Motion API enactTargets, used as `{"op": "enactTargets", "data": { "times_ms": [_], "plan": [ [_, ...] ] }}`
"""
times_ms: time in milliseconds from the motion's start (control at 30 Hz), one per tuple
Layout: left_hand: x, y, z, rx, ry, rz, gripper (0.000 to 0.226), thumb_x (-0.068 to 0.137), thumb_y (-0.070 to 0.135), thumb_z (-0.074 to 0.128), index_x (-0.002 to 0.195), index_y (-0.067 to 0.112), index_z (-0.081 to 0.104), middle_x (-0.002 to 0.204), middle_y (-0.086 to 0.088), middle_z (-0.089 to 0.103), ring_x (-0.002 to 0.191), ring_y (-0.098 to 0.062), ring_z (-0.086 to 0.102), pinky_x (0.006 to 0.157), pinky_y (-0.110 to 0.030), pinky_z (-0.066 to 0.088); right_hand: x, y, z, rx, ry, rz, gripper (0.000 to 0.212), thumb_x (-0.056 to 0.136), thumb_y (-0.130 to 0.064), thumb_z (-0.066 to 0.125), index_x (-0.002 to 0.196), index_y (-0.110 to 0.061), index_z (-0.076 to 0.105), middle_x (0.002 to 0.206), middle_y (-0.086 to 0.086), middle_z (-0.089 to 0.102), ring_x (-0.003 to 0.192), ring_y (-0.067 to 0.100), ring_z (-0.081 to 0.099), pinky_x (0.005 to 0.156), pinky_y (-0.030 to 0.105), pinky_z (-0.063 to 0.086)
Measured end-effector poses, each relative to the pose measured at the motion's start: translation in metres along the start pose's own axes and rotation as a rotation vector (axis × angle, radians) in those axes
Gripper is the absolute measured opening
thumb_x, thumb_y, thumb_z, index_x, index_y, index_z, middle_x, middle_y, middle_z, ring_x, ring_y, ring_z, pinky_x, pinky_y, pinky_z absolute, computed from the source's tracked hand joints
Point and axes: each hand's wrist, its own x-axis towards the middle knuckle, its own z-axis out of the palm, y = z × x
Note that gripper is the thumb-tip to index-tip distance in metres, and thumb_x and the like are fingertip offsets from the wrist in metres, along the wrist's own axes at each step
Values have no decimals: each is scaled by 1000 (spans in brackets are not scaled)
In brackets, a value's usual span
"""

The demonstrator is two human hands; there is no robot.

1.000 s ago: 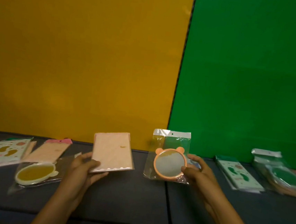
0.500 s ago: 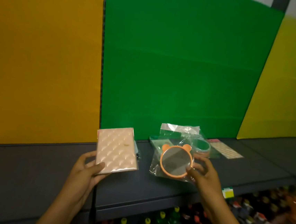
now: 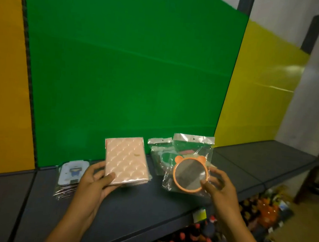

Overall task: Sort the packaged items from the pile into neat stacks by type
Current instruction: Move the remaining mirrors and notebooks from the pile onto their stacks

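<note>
Left hand (image 3: 92, 182): gripped the pink packet (image 3: 126, 163) at its near-left corner, thumb on top, above the shelf (image 3: 146, 207).
Right hand (image 3: 219, 187): pinched the bagged mirror (image 3: 189, 174) at its right rim.
Stack (image 3: 70, 176): lay left of the left hand.
Pile (image 3: 160, 156): lay behind the mirror.

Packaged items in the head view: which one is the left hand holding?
The pink quilted flat packet, gripped by the left hand. The orange bear-eared round mirror in a clear bag is in the right hand; the other packets lie on the shelf.
</note>
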Motion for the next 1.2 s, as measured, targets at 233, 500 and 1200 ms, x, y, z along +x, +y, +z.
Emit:
{"op": "enactTargets", "data": {
  "times_ms": [233, 500, 1200],
  "plan": [
    [63, -22, 41, 8, -4, 5, 36, 87, -8, 54, 121, 2, 48, 116, -16, 64, 99, -29, 65, 72, -28, 59, 84, 0, -7, -56, -9, -64, 37, 84, 1, 67, 116, -15, 58, 106, 14, 67, 95, 24, 67, 66, 27, 58],
    [110, -41, 57, 39, 70, -18, 37, 88, -6, 54, 124, 2, 46, 115, -16, 63, 98, -28, 65, 74, -28, 58, 141, 25, 9, -79, -98, -95, 44, 84, 2, 67, 119, -22, 54, 106, 7, 66, 93, 20, 67, 65, 22, 58],
    [42, -67, 102, 174, 486, 133, 36, 88, -2, 56, 122, 8, 51, 114, -13, 64, 101, -28, 64, 75, -33, 57, 230, 97, 30, -466, -512, -306, 17, 90, -21, 63, 106, -24, 69, 95, -9, 64, 90, 10, 59, 80, 29, 50]
  ]
}}
